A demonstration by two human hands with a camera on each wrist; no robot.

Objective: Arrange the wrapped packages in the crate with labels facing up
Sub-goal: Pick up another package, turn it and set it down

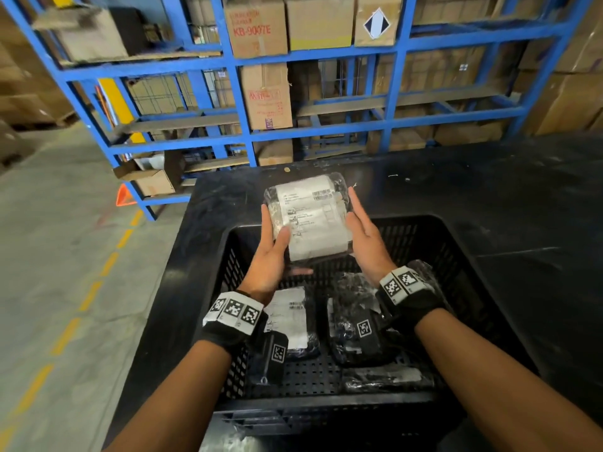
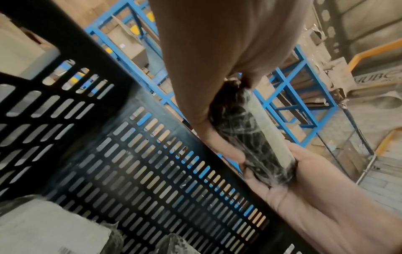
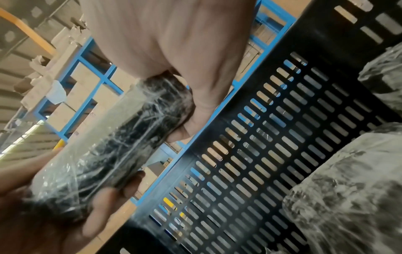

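Note:
A wrapped package (image 1: 310,216) in clear film, its white label facing up, hangs above the far end of the black crate (image 1: 326,406). My left hand (image 1: 274,252) grips its left side, thumb on the label and fingers underneath. My right hand (image 1: 362,230) cups its right edge. The left wrist view shows the package (image 2: 250,137) edge-on between both hands, beyond the slotted crate wall (image 2: 152,171). In the right wrist view my right hand (image 3: 174,43) wraps round the package (image 3: 121,137). Inside the crate lie a label-up package (image 1: 290,318) and a dark package (image 1: 355,321).
The crate stands on a black table (image 1: 489,197). Another wrapped package (image 1: 385,378) lies at the crate's front right. Blue shelving (image 1: 326,53) with cardboard boxes rises behind the table. Concrete floor with a dashed yellow line (image 1: 91,295) runs on the left.

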